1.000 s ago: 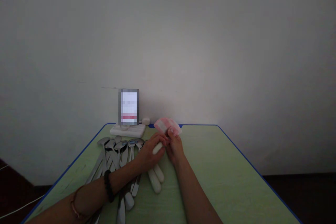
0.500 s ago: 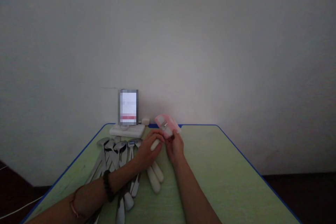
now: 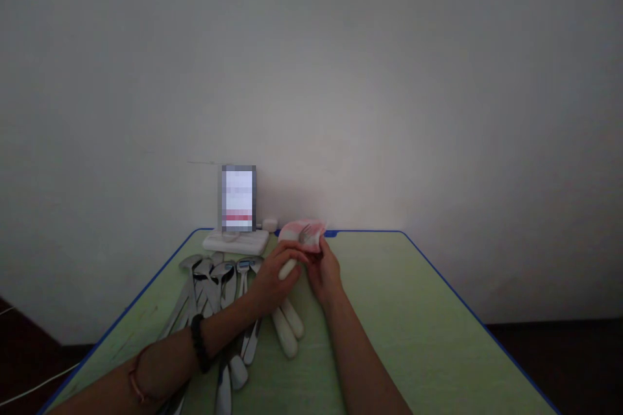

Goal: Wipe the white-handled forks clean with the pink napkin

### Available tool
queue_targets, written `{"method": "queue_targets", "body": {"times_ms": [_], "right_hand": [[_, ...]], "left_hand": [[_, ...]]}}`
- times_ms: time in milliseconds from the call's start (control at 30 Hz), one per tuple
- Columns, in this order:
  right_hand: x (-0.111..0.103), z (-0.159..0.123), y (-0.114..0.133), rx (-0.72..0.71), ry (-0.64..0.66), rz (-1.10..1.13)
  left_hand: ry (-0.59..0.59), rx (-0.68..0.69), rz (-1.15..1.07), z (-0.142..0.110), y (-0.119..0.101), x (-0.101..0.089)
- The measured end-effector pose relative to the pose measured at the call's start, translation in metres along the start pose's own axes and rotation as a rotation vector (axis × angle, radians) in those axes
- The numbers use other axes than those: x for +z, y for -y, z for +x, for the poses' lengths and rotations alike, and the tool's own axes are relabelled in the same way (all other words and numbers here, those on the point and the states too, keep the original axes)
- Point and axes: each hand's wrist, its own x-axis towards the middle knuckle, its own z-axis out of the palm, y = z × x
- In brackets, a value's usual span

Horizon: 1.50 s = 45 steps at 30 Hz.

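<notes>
My left hand (image 3: 280, 272) is closed around the cream handle of a fork (image 3: 288, 269). Its metal tines lie against a pink and white checked cloth (image 3: 315, 228), just beyond my fingers. The cloth is gripped by my right hand (image 3: 325, 272), close beside the left, with the thumb up along its near edge. Some of my right fingers are hidden under the cloth and behind the left hand. Below my left wrist, two cream-handled utensils (image 3: 285, 334) rest on the table, their far ends covered by my hand.
Several metal spoons and other cutlery (image 3: 214, 285) lie in a pile at the left, partly under my left forearm. Behind them a blurred-out lit screen (image 3: 238, 198) stands on a white base (image 3: 236, 243). The green table (image 3: 399, 311) has a blue edge and meets a pale wall.
The cloth has tilted down and shifted slightly left, folding over, and the fork's tines show more clearly on it. Both hands have stayed almost in place.
</notes>
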Motion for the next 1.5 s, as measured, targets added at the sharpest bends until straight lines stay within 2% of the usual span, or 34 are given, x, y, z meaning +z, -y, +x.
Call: {"method": "queue_targets", "body": {"times_ms": [167,400,733,933,1167,1367,1500], "right_hand": [[-0.005,0.000,-0.001,-0.054,0.056,-0.004],[-0.010,0.003,-0.002,-0.049,0.111,-0.049],[-0.009,0.001,-0.004,-0.073,0.085,-0.088],[-0.008,0.001,-0.004,-0.086,0.044,-0.076],[-0.009,0.002,-0.004,-0.058,0.060,-0.042],[-0.004,-0.001,0.006,0.001,0.013,0.081],[-0.004,-0.002,0.003,-0.011,0.041,0.005]], "left_hand": [[0.046,0.034,-0.044,0.001,-0.005,-0.001],[0.089,0.052,-0.067,-0.001,-0.003,0.000],[0.107,0.026,-0.062,-0.001,-0.007,-0.001],[0.104,0.018,-0.050,-0.002,-0.005,0.000],[0.048,-0.001,-0.027,-0.001,-0.005,0.000],[0.002,0.011,0.005,0.000,-0.004,0.000],[0.028,0.019,0.011,-0.001,-0.002,0.000]]}}
